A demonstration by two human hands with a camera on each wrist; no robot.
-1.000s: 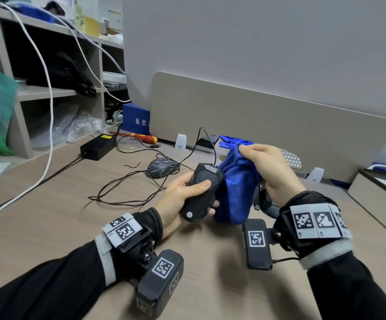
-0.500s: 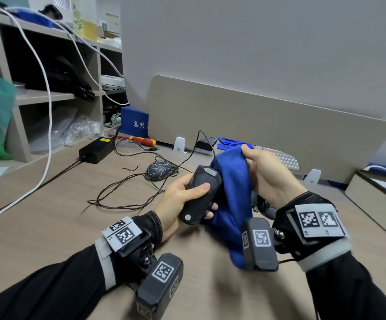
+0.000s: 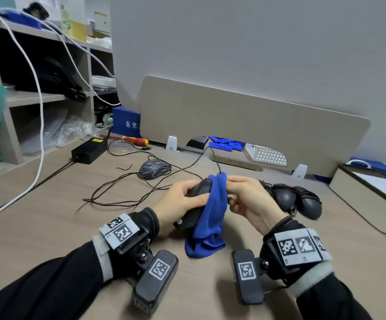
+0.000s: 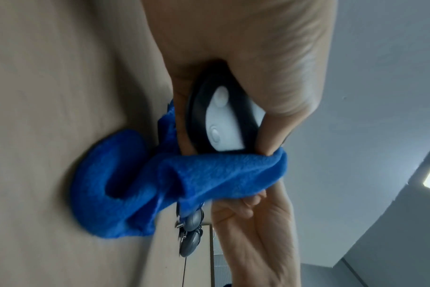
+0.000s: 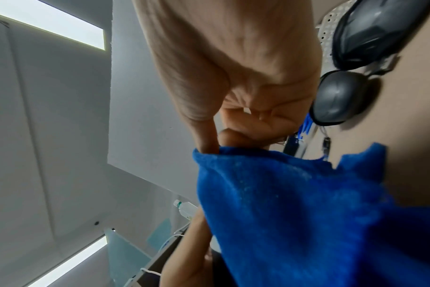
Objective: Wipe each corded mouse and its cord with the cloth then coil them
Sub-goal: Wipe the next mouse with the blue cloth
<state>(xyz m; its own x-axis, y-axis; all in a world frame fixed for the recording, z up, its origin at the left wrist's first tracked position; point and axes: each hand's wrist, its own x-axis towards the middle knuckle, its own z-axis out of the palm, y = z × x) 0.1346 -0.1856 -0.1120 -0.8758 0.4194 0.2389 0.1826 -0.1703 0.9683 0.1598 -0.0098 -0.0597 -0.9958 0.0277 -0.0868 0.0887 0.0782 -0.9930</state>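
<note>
Above the desk [image 3: 48, 227], left hand [image 3: 176, 204] gripping black mouse [image 3: 199, 190], right hand [image 3: 247, 199] pinching blue cloth [image 3: 212, 209].

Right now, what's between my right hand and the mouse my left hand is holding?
The blue cloth. In the head view it hangs between the right hand and the black mouse gripped by the left hand; its lower end rests on the desk.

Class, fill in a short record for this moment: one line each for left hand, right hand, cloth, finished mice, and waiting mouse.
left hand: left hand grips the black corded mouse
right hand: right hand pinches the blue fleece cloth at its top
cloth: draped against the held mouse, lower end on the wooden desk
finished mice: two dark mice with wrapped cords, right of the hands
waiting mouse: patterned dark mouse, cord loose
</note>
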